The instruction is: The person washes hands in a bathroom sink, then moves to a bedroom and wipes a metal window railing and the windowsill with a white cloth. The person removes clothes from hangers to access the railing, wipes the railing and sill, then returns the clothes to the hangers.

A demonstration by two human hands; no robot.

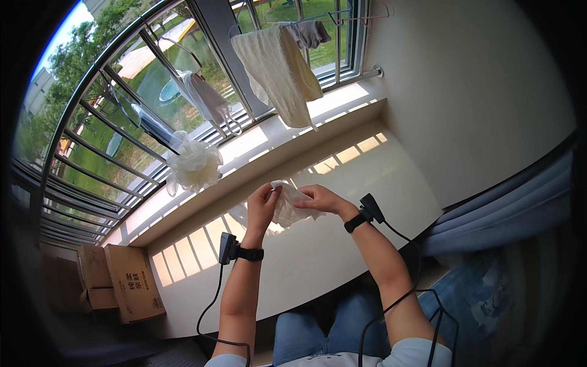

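Note:
A small, thin white cloth (286,205) hangs between my two hands, above the white tabletop (361,229). It is crumpled and its kind is hard to make out. My left hand (263,205) pinches its upper left corner between thumb and fingers. At the cloth's right side, my right hand (322,200) has thumb and fingers closed on its edge. Some of the right fingertips are hidden behind the fabric. Each wrist wears a black strap with a small black device, one on the left (228,248) and one on the right (372,208), both with cables.
Beyond the table runs a window sill (257,144) with metal bars (137,165). From hangers hang a cream towel (275,67), a grey-white garment (206,98) and a white mesh bath puff (194,162). Cardboard boxes (133,284) stand at the left; a grey-blue curtain (495,226) hangs at the right.

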